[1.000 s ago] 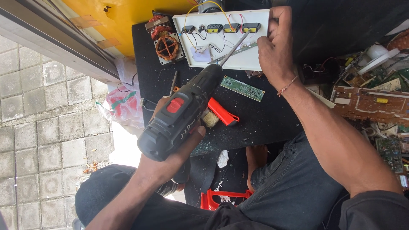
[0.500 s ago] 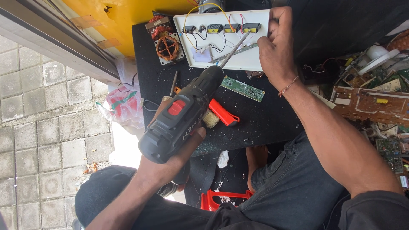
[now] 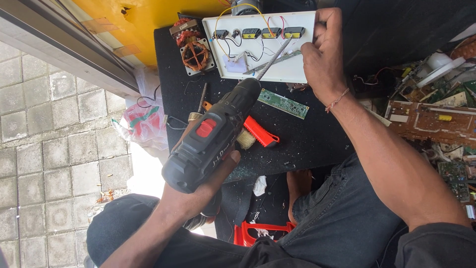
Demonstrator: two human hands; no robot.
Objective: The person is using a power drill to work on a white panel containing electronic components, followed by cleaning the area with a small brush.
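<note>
A seated person works over a black mat [image 3: 307, 144] laid across the knees; the left hand [image 3: 198, 191] is wrapped tight round the grip of a black cordless drill [image 3: 213, 136], its long bit [image 3: 275, 57] angled up into a white tray-like panel [image 3: 258, 74]; the right hand [image 3: 325, 54] is closed on the panel's right edge, pinning it against the mat, seemingly so it cannot shift under the bit; whether the fingers there also pinch some small part cannot be told; the panel lies face-open at the far edge of the mat, and inside it sit a row of four dark switch blocks [image 3: 258, 33] along the top wall, joined by yellow, red and black wires [image 3: 233, 25]; the bit tip meets a grey strip near the panel's middle; just left of the panel rests a copper-wound motor stator [image 3: 196, 52]; a green circuit board [image 3: 283, 103] and a red-handled brush [image 3: 258, 134] lie on the mat beside the drill; more boards crowd the right side; a red stool shows below the knees
</note>
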